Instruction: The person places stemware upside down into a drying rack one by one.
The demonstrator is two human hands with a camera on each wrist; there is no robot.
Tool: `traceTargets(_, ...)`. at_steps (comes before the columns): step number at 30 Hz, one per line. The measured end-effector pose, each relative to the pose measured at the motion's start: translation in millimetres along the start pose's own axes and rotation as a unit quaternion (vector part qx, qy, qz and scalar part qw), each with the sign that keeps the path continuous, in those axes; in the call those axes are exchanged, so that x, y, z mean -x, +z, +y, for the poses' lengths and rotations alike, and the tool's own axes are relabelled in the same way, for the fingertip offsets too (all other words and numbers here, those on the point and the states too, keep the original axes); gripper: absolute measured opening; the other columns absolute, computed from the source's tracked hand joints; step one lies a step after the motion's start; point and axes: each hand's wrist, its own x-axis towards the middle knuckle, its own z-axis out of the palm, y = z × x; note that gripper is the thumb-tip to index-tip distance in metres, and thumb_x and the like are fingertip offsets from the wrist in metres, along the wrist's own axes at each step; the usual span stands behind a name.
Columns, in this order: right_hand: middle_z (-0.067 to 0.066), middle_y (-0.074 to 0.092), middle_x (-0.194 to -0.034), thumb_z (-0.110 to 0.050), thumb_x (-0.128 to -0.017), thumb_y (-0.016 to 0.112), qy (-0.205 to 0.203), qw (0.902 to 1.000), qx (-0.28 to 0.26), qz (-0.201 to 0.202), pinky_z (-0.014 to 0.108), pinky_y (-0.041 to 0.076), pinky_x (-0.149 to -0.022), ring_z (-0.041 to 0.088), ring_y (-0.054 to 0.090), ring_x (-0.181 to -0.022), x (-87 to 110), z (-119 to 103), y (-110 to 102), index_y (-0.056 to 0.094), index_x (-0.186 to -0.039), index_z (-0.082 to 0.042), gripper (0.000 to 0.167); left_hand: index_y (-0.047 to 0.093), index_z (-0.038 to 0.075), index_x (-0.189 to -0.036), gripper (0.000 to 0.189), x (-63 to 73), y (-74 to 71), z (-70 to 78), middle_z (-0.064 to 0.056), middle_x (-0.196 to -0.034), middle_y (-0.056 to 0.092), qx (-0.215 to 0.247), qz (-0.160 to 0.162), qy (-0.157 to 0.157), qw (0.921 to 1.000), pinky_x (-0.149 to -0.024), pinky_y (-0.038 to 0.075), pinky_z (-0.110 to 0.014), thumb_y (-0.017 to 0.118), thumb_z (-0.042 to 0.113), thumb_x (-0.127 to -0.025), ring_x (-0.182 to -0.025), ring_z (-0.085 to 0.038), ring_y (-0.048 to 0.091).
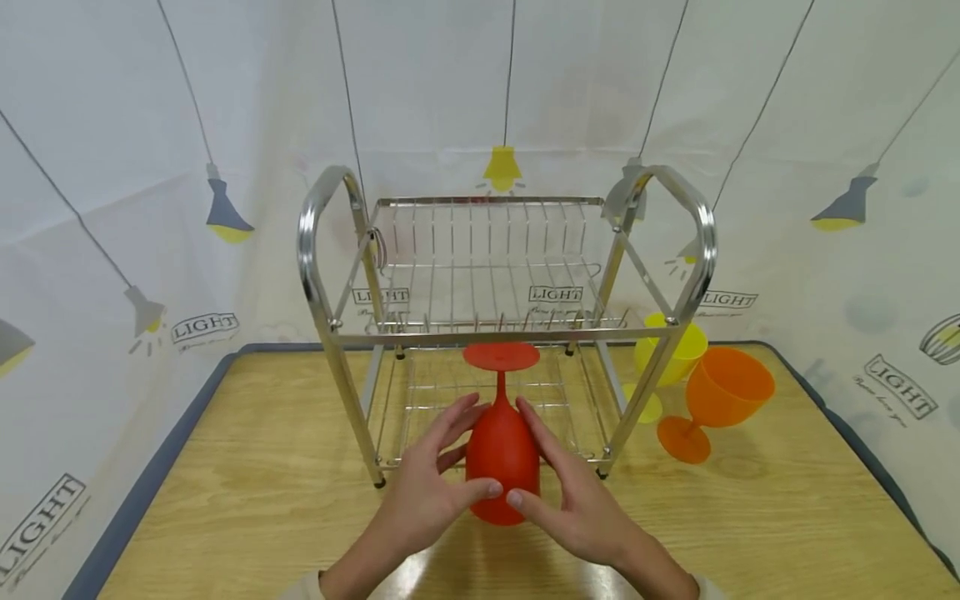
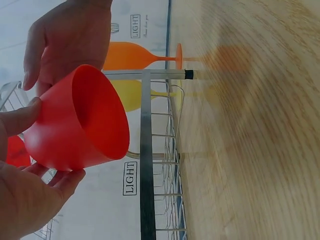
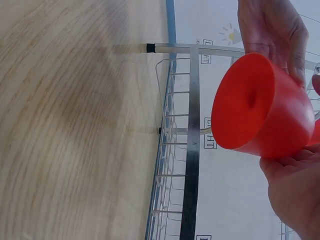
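Note:
A red plastic goblet [image 1: 504, 450] is upside down, with its flat foot on top and its mouth facing down. My left hand [image 1: 427, 492] holds the left side of its bowl. The right hand [image 1: 588, 508] holds the opposite side, both thumbs on the near face. In the left wrist view the mouth of the goblet [image 2: 52, 137] shows, raised off the tabletop. The right wrist view shows the same open rim of the goblet [image 3: 285, 117]. Just behind stands a two-tier metal dish rack [image 1: 504, 337]; the goblet's foot is near its front bar.
To the right of the rack, an orange goblet [image 1: 723, 387] and a yellow goblet [image 1: 678, 354] stand upright. The wooden table [image 1: 247, 467] extends on both sides. A light curtain printed with lamps [image 1: 465, 83] hangs behind the rack.

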Motion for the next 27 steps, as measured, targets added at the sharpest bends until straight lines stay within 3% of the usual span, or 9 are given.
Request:
traceTargets(10,-0.003,0.039,-0.152,-0.026,-0.090,0.071,-0.002,0.9993,0.028,0.022,0.037,0.051,-0.101,0.020,0.050,-0.130,-3.7,-5.6,-0.1,0.015,-0.157,-0.025,0.087,0.039,0.027,-0.147,0.084,2.7,1.1,-4.7,0.004,-0.146,0.049,-0.048,-0.007,0.085,0.9952,-0.103,0.049,-0.040,0.083,0.014,-0.077,-0.131,-0.014,0.050)
traceTargets(17,-0.001,0.043,-0.150,-0.029,-0.090,0.071,0.010,0.9987,0.039,0.031,0.042,0.050,-0.102,0.019,0.050,-0.129,-6.3,-9.9,-2.3,0.018,-0.156,-0.024,0.085,0.043,0.017,-0.146,0.075,2.2,2.8,-4.4,0.002,-0.144,0.051,-0.086,0.006,0.158,0.9836,-0.102,0.050,-0.039,0.080,0.021,-0.081,-0.129,-0.018,0.052)
traceTargets(27,0.000,0.052,-0.141,-0.032,-0.089,0.070,0.010,0.9961,0.076,0.044,0.046,0.050,-0.101,0.018,0.055,-0.123,-8.0,-11.4,-1.9,0.024,-0.155,-0.022,0.080,0.045,0.015,-0.144,0.074,1.8,5.8,-7.0,-0.001,-0.142,0.053,-0.119,0.023,0.214,0.9694,-0.100,0.051,-0.037,0.081,0.015,-0.080,-0.127,-0.021,0.055)
